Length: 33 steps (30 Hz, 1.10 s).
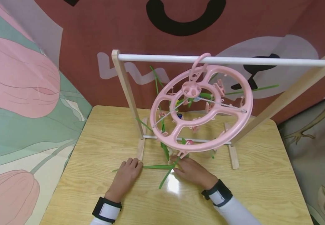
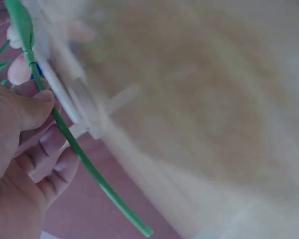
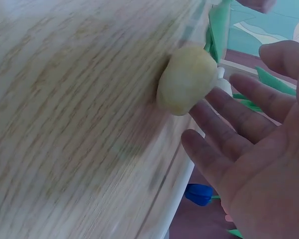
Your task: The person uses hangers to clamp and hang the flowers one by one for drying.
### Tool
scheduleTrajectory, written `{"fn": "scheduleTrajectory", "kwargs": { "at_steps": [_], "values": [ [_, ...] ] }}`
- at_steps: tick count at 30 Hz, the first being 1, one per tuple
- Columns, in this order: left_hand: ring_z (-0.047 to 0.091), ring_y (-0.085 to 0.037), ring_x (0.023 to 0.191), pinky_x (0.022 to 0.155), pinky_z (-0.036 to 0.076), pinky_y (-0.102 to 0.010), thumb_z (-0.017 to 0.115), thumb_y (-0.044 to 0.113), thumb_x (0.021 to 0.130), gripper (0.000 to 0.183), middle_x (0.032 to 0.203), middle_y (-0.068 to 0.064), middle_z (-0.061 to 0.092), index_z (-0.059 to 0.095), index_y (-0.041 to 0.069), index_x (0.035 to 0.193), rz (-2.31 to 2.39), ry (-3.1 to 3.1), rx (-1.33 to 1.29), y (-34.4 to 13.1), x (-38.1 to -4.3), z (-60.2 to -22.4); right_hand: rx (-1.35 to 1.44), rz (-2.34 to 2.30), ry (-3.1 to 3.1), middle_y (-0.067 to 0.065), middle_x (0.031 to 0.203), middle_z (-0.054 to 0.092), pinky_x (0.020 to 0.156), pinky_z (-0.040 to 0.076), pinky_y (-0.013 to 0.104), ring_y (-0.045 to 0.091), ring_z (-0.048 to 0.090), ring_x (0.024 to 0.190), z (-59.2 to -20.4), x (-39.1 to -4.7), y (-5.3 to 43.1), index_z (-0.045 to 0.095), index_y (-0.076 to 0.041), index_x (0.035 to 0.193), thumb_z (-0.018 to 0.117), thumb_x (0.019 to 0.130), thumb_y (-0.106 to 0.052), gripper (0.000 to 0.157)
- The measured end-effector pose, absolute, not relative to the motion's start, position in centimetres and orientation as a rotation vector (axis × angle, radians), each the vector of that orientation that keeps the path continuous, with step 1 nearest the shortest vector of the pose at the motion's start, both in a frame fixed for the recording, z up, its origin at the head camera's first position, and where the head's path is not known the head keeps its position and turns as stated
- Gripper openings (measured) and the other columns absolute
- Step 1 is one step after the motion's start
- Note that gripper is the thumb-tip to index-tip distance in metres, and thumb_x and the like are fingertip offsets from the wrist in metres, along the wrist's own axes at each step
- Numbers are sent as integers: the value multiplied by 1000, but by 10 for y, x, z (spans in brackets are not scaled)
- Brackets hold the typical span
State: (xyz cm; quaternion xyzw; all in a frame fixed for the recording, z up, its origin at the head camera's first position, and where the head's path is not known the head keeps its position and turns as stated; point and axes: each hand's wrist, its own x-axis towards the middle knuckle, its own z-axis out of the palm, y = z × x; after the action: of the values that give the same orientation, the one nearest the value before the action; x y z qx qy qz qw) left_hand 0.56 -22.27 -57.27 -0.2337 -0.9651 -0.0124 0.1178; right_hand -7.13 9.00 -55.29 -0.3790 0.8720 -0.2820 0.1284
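Observation:
My left hand (image 1: 127, 175) pinches the green stem (image 2: 84, 157) of an artificial tulip between thumb and fingers, low over the table. In the left wrist view, its leaf (image 2: 23, 25) points up and away from the thumb. The tulip's pale yellow bloom (image 3: 187, 79) shows in the right wrist view, close by the table surface. Beside that bloom is my right hand (image 1: 196, 172), palm toward it, fingers (image 3: 229, 134) extended and spread, their tips right at its edge. In the head view, the pink rack's rim and a clip (image 1: 183, 154) overlap the right hand's fingertips.
A round pink clip hanger (image 1: 241, 125) hangs from the white bar (image 1: 156, 58) of a wooden stand (image 1: 127, 90). Several artificial flowers hang from it, among them a blue bloom (image 3: 198, 194). The stand's feet (image 1: 233, 157) rest on the wooden table (image 1: 100, 137), against printed fabric walls.

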Motion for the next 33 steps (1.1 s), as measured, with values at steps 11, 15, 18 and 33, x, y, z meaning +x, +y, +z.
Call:
{"fn": "scheduleTrajectory", "kwargs": {
  "at_steps": [11, 15, 18, 33],
  "values": [
    [51, -24, 84, 66, 47, -34, 70, 2, 90, 22, 96, -7, 56, 63, 7, 109, -12, -2797, -717, -197, 0, -545, -1057, -796, 2614, -8, 103, 75, 89, 61, 32, 9, 70, 98, -555, -62, 103, 73, -23, 111, 67, 101, -26, 11],
    [51, -24, 86, 68, 47, -33, 75, -1, 85, 29, 97, -7, 56, 64, 8, 110, -49, -2774, -707, -188, 0, -541, -991, -814, 2643, -12, 104, 76, 87, 60, 33, 8, 70, 98, -552, -56, 114, 76, -25, 111, 69, 100, -24, 13],
    [52, -23, 82, 66, 47, -33, 75, -1, 86, 22, 94, -7, 57, 66, 6, 105, -169, -2691, -684, -179, 2, -539, -976, -834, 2670, -12, 104, 76, 85, 61, 33, 8, 71, 96, -547, -52, 122, 76, -24, 113, 70, 99, -22, 15],
    [77, -32, 98, 84, 65, -37, 71, 9, 97, 32, 113, -30, 72, 67, -10, 122, -2283, -2214, -219, -102, 5, -570, -1045, -1168, 2690, 0, 102, 80, 76, 63, 27, 11, 75, 89, -540, -36, 142, 77, -14, 109, 77, 90, -6, 20]
  ]
}}
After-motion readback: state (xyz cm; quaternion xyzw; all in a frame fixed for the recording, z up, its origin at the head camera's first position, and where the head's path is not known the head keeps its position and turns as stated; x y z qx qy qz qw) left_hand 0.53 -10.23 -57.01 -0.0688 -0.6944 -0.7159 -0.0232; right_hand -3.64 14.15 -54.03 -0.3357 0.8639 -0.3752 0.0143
